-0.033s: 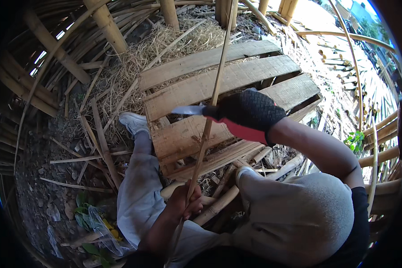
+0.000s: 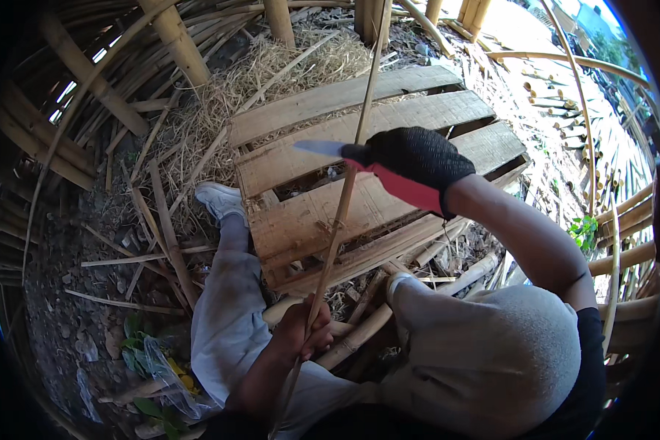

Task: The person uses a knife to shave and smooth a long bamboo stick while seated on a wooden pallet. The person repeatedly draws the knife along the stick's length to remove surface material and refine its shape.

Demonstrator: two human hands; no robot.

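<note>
Seen from above, a seated person works a long thin bamboo strip [image 2: 342, 205] that runs from the near lap up and away past the far edge of the pallet. Left hand [image 2: 306, 331], bare, has its grip clenched around the strip's near part, just above the grey-trousered knees. Right hand [image 2: 416, 160], in a black knit glove with a red palm, has its grip clenched on the handle of a knife [image 2: 321, 148]; the pale blade points left and meets the strip about midway along its length. Beneath lies a weathered wooden pallet [image 2: 301, 158], planks running left to right, with dry straw [image 2: 271, 66] heaped at its far left corner. A white shoe [image 2: 218, 199] rests at the pallet's left edge. Crumpled clear plastic wrapping with a yellow patch [image 2: 170, 370] lies on the dirt floor at near left among green leaves. Thick bamboo poles [image 2: 176, 40] lean at far left.
</note>
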